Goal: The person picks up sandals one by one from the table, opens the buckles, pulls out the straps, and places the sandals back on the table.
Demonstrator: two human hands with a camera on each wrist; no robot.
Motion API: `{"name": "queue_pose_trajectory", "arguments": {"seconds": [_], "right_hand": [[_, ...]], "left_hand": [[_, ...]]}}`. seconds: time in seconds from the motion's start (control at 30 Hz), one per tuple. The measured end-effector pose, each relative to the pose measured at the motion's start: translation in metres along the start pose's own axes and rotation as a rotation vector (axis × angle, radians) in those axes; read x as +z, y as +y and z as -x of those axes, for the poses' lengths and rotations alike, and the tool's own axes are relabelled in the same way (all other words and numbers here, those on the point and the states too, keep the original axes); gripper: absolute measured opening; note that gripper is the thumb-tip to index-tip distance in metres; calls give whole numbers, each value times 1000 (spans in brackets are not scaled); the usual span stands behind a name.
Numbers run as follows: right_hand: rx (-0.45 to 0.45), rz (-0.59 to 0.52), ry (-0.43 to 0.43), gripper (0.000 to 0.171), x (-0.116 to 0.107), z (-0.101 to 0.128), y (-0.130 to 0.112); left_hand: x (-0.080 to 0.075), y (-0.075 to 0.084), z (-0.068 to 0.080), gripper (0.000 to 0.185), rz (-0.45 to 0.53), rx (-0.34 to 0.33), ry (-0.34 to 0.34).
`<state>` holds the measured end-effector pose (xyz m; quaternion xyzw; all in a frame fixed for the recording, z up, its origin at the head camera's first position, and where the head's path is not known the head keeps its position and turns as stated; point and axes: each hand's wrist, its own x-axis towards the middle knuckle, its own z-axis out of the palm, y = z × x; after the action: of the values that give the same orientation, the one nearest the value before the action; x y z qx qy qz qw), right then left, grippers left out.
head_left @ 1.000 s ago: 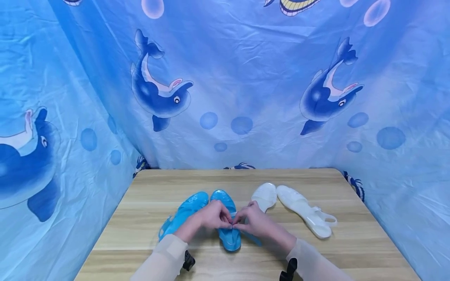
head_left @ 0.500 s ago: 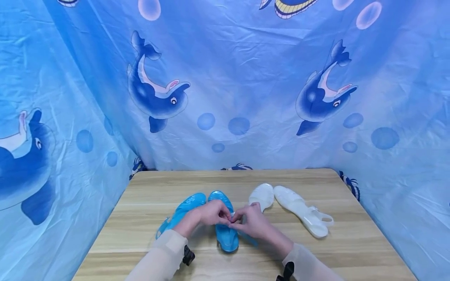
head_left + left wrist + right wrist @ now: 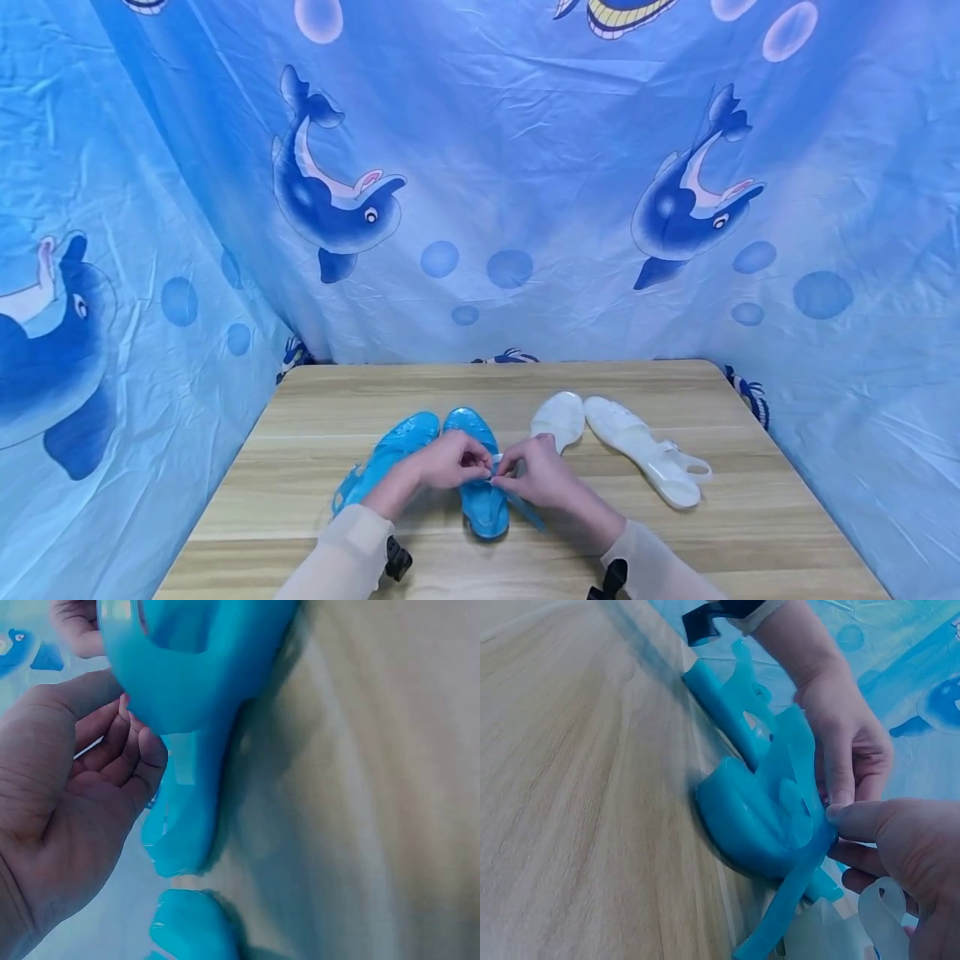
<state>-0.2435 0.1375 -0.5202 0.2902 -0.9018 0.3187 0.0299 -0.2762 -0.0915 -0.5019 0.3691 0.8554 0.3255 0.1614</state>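
Blue jelly sandal (image 3: 480, 492): flat on counter (image 3: 300, 500), long axis toe-away, heel toward person.
Left hand (image 3: 450, 463): just left of sandal, fingertips pinching its strap (image 3: 799, 787).
Right hand (image 3: 536, 475): just right, pinching the same strap; both equally near.
White sandals (image 3: 645, 454): apart, right.

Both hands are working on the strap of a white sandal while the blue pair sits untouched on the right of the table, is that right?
No. The head view shows the left hand and right hand at the strap of a blue sandal; the white pair sits untouched on the right.
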Motion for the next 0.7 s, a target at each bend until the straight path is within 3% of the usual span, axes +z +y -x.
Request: {"name": "queue_pose_trajectory", "arguments": {"seconds": [0.2, 0.47, 0.7], "right_hand": [[-15, -16, -10, 9, -1, -1, 3], [-1, -32, -28, 9, 1, -1, 3], [4, -30, 8, 10, 2, 2, 3]], "left_hand": [[2, -1, 0, 11, 27, -34, 52], [1, 1, 0, 10, -1, -13, 31], [6, -5, 4, 12, 40, -49, 93]]}}
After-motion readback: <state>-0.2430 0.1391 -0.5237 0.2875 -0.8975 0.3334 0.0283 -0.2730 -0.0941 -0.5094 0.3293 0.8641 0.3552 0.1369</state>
